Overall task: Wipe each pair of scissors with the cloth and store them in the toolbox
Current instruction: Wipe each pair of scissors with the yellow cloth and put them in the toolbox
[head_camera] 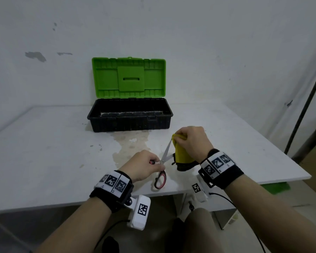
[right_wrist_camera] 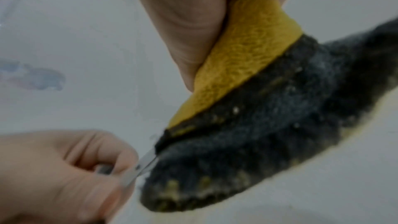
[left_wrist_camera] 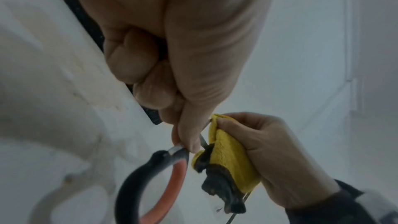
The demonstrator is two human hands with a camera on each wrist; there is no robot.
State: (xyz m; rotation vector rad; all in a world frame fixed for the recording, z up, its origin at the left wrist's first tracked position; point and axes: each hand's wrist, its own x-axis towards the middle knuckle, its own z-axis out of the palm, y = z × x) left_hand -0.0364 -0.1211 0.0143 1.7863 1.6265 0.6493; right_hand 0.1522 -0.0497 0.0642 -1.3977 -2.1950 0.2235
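A pair of scissors (head_camera: 162,168) with black and red handles lies spread open over the white table (head_camera: 44,152). My left hand (head_camera: 144,166) grips the scissors near the pivot and upper handle (left_wrist_camera: 172,152). My right hand (head_camera: 190,141) pinches a yellow cloth (head_camera: 181,154) with a dirty dark edge, folded round one blade (head_camera: 167,150) near its tip. In the right wrist view the cloth (right_wrist_camera: 247,74) covers most of the blade and only a short steel stretch (right_wrist_camera: 144,164) shows. The open toolbox (head_camera: 130,115), black with a green lid, stands behind.
A pale stain (head_camera: 131,143) spreads on the table between the toolbox and my hands. The table's front edge runs just below my wrists. A dark pole (head_camera: 303,110) leans at the far right. No other scissors show in these views.
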